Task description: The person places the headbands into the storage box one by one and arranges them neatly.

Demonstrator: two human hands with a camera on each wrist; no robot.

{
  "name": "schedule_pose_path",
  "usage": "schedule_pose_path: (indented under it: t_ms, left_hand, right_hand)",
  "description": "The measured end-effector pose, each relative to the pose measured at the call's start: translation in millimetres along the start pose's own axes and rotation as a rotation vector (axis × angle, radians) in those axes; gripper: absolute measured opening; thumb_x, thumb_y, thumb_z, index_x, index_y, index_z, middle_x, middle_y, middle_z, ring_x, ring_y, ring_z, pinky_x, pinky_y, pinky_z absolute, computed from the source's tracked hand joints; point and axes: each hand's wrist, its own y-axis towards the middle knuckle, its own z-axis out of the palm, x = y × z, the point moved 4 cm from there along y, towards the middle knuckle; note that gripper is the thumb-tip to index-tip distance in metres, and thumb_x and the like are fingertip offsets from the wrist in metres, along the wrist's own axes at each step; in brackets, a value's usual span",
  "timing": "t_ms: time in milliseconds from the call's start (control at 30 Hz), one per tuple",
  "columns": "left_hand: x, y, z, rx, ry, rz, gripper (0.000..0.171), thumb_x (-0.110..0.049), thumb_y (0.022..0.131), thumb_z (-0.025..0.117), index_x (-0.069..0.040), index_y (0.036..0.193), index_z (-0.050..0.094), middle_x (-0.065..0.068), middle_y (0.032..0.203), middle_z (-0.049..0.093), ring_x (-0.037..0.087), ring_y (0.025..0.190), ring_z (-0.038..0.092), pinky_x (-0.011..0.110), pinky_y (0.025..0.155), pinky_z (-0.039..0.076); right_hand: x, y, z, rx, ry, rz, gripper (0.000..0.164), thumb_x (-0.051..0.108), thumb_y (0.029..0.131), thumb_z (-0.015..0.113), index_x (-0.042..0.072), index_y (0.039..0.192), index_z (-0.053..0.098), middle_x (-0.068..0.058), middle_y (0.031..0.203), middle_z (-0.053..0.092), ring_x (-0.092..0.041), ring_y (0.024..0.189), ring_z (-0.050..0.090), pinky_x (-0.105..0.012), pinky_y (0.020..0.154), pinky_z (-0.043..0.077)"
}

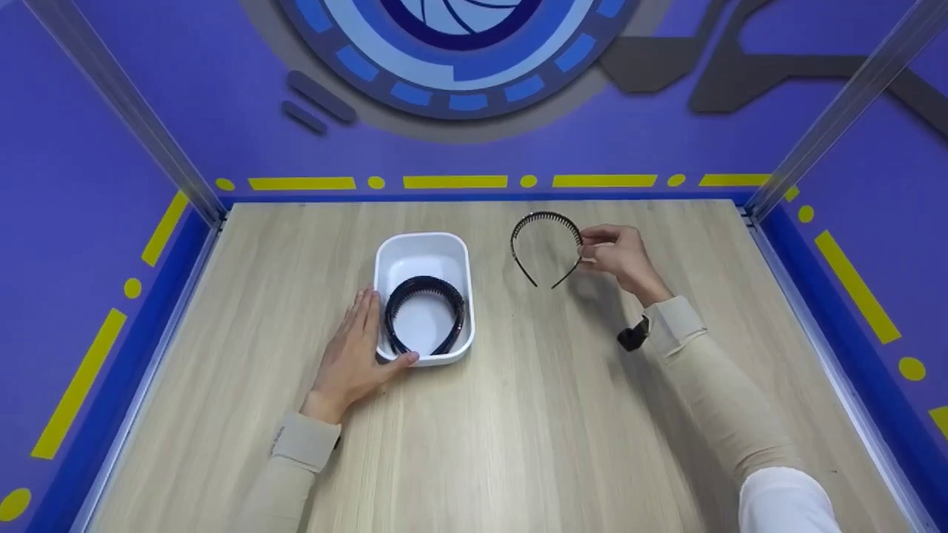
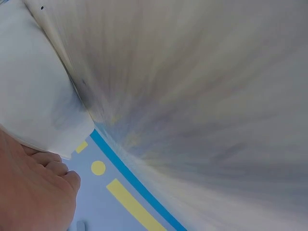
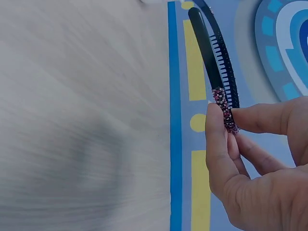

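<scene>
My right hand (image 1: 616, 257) pinches a black toothed headband (image 1: 546, 215) by one side, its two ends pointing toward me. In the right wrist view, the thumb and fingers grip the headband (image 3: 224, 108) where small pink and pale beads cover it. A white rectangular container (image 1: 424, 244) stands left of it, with black headbands (image 1: 426, 284) lying together inside; their number is hard to tell. My left hand (image 1: 357, 363) rests against the container's left side and near corner, fingers straight, thumb along the front rim. In the left wrist view, this hand (image 2: 38, 187) touches the white container (image 2: 41, 82).
The light wooden table (image 1: 518, 444) lies between blue-purple walls (image 1: 474, 159) with yellow markings at the back and both sides. Metal posts (image 1: 837, 111) stand at the back corners. A small black device (image 1: 633, 335) is strapped at the right wrist.
</scene>
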Motion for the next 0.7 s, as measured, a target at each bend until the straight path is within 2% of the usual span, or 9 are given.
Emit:
schedule_pose_path:
  t_ms: [233, 500, 700]
  left_hand:
    - [1.6, -2.6, -0.1, 0.003, 0.006, -0.006, 0.126, -0.073, 0.088, 0.072, 0.004, 0.169, 0.014, 0.020, 0.179, 0.010, 0.035, 0.167, 0.010, 0.049, 0.137, 0.015]
    - [1.1, -0.8, 0.6, 0.004, 0.003, -0.008, 0.126, -0.076, 0.088, 0.069, 0.003, 0.169, 0.014, 0.021, 0.179, 0.011, 0.035, 0.167, 0.010, 0.049, 0.137, 0.015]
    - [2.0, 0.2, 1.2, 0.004, -0.012, -0.004, 0.126, -0.074, 0.088, 0.071, 0.004, 0.169, 0.014, 0.021, 0.179, 0.013, 0.034, 0.167, 0.009, 0.048, 0.137, 0.015]
  right_hand:
    - [-3, -5, 8, 0.016, 0.046, 0.014, 0.045, -0.005, 0.097, 0.067, -0.010, 0.142, 0.060, -0.019, 0.123, 0.058, -0.023, 0.103, 0.071, -0.040, 0.096, 0.065]
    - [-6, -11, 17, 0.043, 0.104, 0.013, 0.046, -0.007, 0.095, 0.069, -0.011, 0.140, 0.061, -0.015, 0.117, 0.060, -0.020, 0.098, 0.073, -0.041, 0.094, 0.066]
    - [-6, -16, 26, 0.064, 0.108, 0.008, 0.046, -0.009, 0.094, 0.069, -0.011, 0.139, 0.062, -0.013, 0.112, 0.062, -0.020, 0.095, 0.072, -0.047, 0.095, 0.065]
